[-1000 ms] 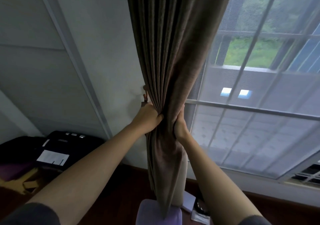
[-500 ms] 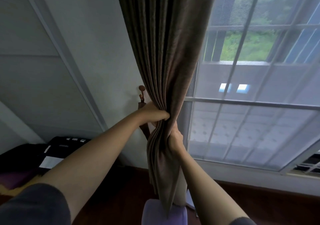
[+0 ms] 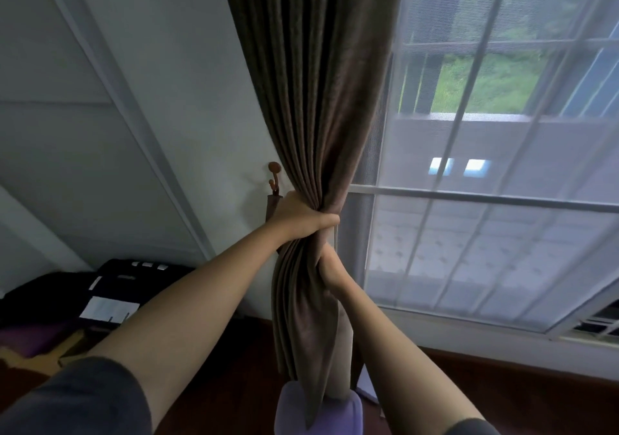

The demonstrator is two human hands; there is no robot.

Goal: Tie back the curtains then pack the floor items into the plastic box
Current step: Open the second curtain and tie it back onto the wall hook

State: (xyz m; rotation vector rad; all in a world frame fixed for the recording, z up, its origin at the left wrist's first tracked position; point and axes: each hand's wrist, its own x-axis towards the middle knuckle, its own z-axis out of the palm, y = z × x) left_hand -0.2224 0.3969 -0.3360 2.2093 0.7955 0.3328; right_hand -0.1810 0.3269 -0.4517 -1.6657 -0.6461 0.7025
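Dark grey sleeves [image 3: 83, 397], bare forearms

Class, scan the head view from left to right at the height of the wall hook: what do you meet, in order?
White wall panel → brown wall hook → brown curtain → sheer net curtain over the window.

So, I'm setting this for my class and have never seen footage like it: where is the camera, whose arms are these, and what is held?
No machine here: a person wears one wide-angle camera on the head, so you look forward and down along their own bare arms. The left hand grips the gathered brown curtain beside a small wall hook; the right hand grips the same bunch just below. Right of it is the window. Down below are a black case at left and something purple under the curtain's end.
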